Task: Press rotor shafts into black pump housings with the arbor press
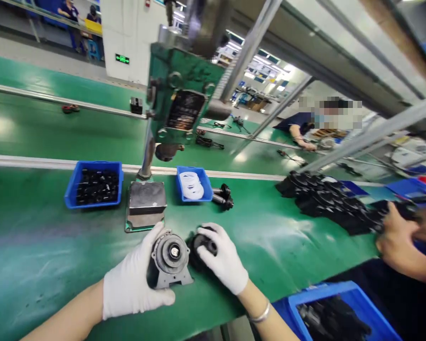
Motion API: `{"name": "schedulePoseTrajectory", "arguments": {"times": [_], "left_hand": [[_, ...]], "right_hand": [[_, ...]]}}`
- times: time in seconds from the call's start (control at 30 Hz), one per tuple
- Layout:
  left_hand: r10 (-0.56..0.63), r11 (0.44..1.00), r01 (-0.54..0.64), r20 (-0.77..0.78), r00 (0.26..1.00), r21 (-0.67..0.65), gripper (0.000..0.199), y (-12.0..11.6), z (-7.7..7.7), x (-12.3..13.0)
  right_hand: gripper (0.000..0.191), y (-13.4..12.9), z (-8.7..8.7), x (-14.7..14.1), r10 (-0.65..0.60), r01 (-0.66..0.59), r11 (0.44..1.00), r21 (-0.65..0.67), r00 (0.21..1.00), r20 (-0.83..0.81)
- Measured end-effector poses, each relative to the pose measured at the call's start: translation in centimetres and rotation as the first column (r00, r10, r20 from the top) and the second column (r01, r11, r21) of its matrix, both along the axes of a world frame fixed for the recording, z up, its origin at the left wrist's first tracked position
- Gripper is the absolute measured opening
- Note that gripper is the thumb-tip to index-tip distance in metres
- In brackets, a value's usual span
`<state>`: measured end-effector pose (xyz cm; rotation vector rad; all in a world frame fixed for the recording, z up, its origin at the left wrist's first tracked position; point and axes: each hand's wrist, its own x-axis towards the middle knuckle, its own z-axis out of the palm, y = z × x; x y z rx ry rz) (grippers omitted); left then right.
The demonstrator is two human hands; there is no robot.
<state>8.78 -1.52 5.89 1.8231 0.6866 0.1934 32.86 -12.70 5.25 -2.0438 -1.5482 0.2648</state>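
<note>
My left hand [137,277], in a white glove, is wrapped round a grey metal housing [171,258] with a round stepped hub, held above the green bench. Just right of it, my gloved right hand [222,260] grips a round black part [198,246] with its fingers across the top. The two parts are side by side, nearly touching. Behind my left hand stands the metal block [147,196] at the base of the green press [184,94].
Blue bins hold black parts [97,184] and white rings [191,184]. Black shafts [224,196] lie beside them. Black housings [330,201] are piled right, near another person's hand [401,237]. A blue crate [369,303] stands at the lower right.
</note>
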Motion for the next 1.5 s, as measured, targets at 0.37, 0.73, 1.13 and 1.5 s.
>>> {"name": "schedulePoseTrajectory", "arguments": {"times": [0.37,0.73,1.13,1.5], "left_hand": [[-0.023,0.999,0.033,0.233,0.972,-0.039,0.098,1.8,1.6,0.2],[-0.005,0.997,0.027,0.296,0.955,-0.069,0.091,2.2,1.0,0.1],[0.013,0.999,0.0,0.236,0.972,-0.053,0.101,1.8,0.3,0.2],[0.0,0.998,0.016,0.298,0.955,-0.053,0.085,2.4,1.4,0.2]], "right_hand": [[0.039,4.8,6.0,-5.7,0.265,-0.27,0.962,0.03,0.957,0.116],[0.042,5.2,5.4,-5.5,0.292,-0.298,0.955,-0.014,0.925,0.244],[0.042,4.8,5.5,-5.4,0.303,-0.308,0.951,-0.018,0.92,0.25],[0.043,5.3,5.3,-5.8,0.351,-0.359,0.933,-0.019,0.898,0.267]]}}
